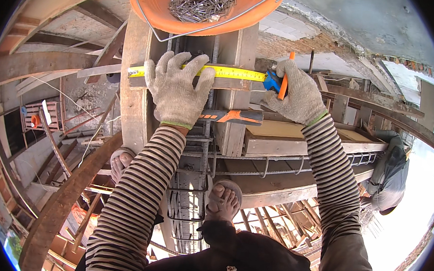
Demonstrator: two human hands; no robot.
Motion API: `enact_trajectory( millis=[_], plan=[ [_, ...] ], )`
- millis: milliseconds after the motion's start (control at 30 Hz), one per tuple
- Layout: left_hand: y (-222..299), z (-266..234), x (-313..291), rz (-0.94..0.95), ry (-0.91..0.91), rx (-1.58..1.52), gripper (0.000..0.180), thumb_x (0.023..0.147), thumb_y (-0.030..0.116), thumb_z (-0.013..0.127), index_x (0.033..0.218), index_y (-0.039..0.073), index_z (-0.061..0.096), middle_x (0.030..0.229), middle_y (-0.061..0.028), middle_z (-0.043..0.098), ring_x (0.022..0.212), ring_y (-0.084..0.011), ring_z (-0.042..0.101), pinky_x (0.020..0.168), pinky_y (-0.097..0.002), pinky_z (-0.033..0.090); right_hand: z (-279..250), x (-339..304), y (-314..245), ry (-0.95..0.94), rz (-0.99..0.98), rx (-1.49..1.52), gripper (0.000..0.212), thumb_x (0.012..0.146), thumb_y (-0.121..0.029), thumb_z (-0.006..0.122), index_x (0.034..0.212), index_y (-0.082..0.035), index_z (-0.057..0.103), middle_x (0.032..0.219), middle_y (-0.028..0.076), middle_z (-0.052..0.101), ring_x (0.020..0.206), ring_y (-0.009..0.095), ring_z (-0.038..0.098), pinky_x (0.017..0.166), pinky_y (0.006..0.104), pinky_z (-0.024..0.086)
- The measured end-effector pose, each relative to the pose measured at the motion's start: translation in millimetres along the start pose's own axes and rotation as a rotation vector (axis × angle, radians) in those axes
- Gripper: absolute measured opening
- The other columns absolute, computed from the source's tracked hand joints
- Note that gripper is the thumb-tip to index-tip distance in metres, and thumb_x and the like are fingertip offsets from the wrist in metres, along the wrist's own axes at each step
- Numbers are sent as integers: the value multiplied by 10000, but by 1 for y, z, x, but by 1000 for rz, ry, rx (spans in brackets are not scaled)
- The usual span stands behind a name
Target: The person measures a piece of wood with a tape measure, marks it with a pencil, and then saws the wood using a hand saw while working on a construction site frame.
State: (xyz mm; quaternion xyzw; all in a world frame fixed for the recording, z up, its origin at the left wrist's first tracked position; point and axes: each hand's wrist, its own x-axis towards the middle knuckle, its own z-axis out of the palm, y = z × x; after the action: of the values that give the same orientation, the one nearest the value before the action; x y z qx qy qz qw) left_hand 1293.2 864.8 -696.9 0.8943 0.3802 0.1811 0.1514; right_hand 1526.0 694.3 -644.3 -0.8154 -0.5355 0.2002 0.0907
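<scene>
My left hand [177, 85], in a pale knit glove, lies spread over a wooden strip [236, 83] and the yellow tape blade [236, 73] stretched along it. The strip crosses the gap between two upright-sided boards. My right hand [295, 93], gloved too, is closed around the blue case of a tape measure [272, 81]. A slim orange stick [283, 87] is also in its fingers; its exact kind does not show. Just below the left hand rests a hammer [233, 117] with an orange and black handle, its head mostly hidden by that hand.
An orange bucket [151, 2] of nails stands ahead on the formwork boards [134, 94]. Steel rebar with stirrups [188, 189] runs through the gap between my sandalled feet [224, 199]. Timber beams lie on both sides, with drops between them. Another person [391, 168] bends at the right.
</scene>
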Motion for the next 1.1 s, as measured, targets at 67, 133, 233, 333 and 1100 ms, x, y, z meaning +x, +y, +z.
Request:
enact_trajectory(
  millis=[67, 133, 233, 333, 1100],
  plan=[
    [-1, -1, 1, -28, -37, -27, 339, 942, 458, 678, 1202, 264, 779, 1283, -32, 664, 1363, -287, 499, 1252, -583, 190, 2, 0, 3, 4, -25, 10, 547, 774, -294, 889, 1129, -89, 527, 1031, 161, 654, 905, 359, 688, 833, 420, 563],
    [-1, 1, 1, -37, -54, -35, 352, 945, 474, 665, 1207, 267, 775, 1296, -36, 665, 1376, -288, 490, 1264, -592, 167, 4, -1, 5, 30, -60, 33, 538, 792, -319, 886, 1118, -85, 527, 984, 154, 648, 869, 352, 691, 797, 415, 567],
    [0, 1, 0, -22, -48, -18, 351, 949, 478, 659, 1204, 266, 774, 1291, -35, 670, 1375, -287, 493, 1263, -592, 171, -2, -4, 0, -18, -1, 31, 557, 810, -385, 887, 1105, -83, 524, 954, 151, 654, 837, 340, 696, 769, 415, 565],
    [1, 0, 1, -20, -37, -16, 346, 948, 474, 667, 1202, 266, 776, 1280, -33, 673, 1368, -287, 499, 1262, -586, 173, -7, -4, -1, 10, -56, 104, 600, 766, -405, 916, 1091, -87, 524, 902, 133, 615, 825, 339, 647, 794, 440, 551],
    [-1, 2, 2, -21, -34, -11, 377, 979, 503, 615, 1214, 255, 775, 1276, -46, 683, 1370, -292, 500, 1256, -617, 172, -31, 41, -4, -202, -137, 198, 620, 773, -442, 940, 1066, -87, 526, 955, 87, 566, 871, 251, 580, 811, 376, 517]
  ],
)
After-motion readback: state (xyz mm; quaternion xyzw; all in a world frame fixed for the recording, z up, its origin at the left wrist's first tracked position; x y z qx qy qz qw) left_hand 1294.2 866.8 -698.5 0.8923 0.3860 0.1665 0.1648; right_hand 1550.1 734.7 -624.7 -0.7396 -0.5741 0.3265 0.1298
